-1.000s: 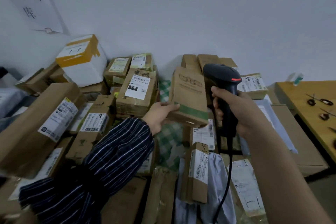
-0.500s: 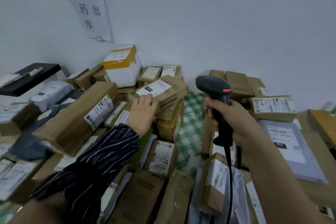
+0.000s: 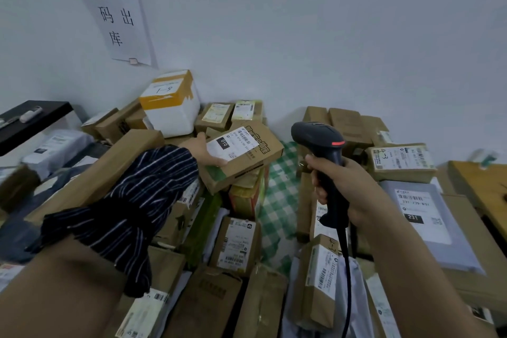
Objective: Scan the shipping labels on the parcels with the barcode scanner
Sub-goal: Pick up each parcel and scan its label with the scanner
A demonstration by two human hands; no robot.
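White wall (image 3: 301,35), paper sign (image 3: 112,8) taped up, parcels (image 3: 131,162) heaped below. The left hand (image 3: 208,152) is pinching the top box (image 3: 247,170) by its corner, label (image 3: 233,143) facing up. The right hand (image 3: 354,189) is wrapping its fingers (image 3: 319,192) round the scanner (image 3: 318,134) just beside; tilting the label towards its nose should help.

The left grip (image 3: 206,150) holds a tilted cardboard parcel (image 3: 247,170) at its white label (image 3: 233,144); the right grip (image 3: 356,186) clasps the black barcode scanner (image 3: 315,134) just beside it, over a heap of parcels (image 3: 236,244)
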